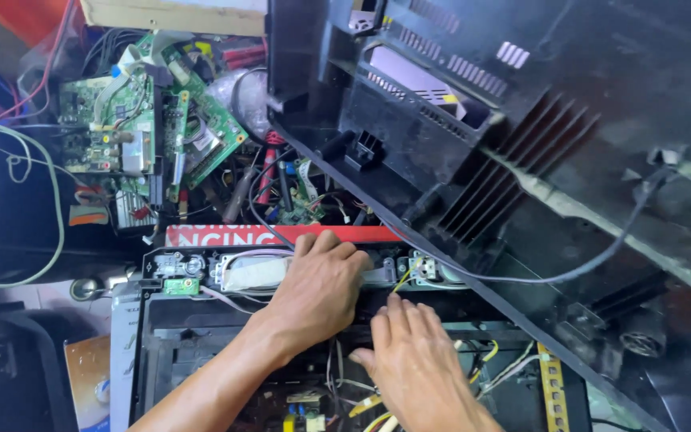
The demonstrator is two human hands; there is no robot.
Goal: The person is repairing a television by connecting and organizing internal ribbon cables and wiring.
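My left hand (321,280) lies palm down on the long speaker strip (281,272) at the upper edge of the open chassis (153,352), fingers curled over it | my right hand (413,360) just beside, fingers open and flat, tips near yellow wires (405,276) | black back cover (481,120) tilted up on the right | green circuit boards (153,120) far left

Both hands, left (321,284) and right (413,352), rest inside an opened chassis (201,336).
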